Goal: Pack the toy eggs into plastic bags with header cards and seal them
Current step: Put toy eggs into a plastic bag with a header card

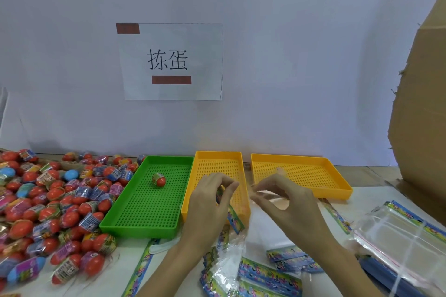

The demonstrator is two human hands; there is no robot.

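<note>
Both hands are raised close together over the near end of the middle yellow tray (218, 155), and they share one clear plastic bag (235, 243) with a printed header card (235, 218). On the left hand (212, 200) the thumb and fingers are curled and pinch the card's upper end. On the right hand (287, 202) the fingertips (255, 191) pinch the transparent film just beside it, perhaps to open the mouth of the bag, but the film is too clear to be sure. Below the hands the bag hangs down toward the table, with its long axis running from the fingers to the person.

No egg is in this bag, as far as I can see. The toy eggs (48, 200) lie in a big pile far to the left, so the left hand is the nearer one for taking them. One single egg (159, 179) lies in the green tray (169, 159), just left of the left hand. I judge this one is the easiest to reach.

More header cards (268, 277) lie near the person, and a stack of empty bags (398, 236) lies at the right.
</note>
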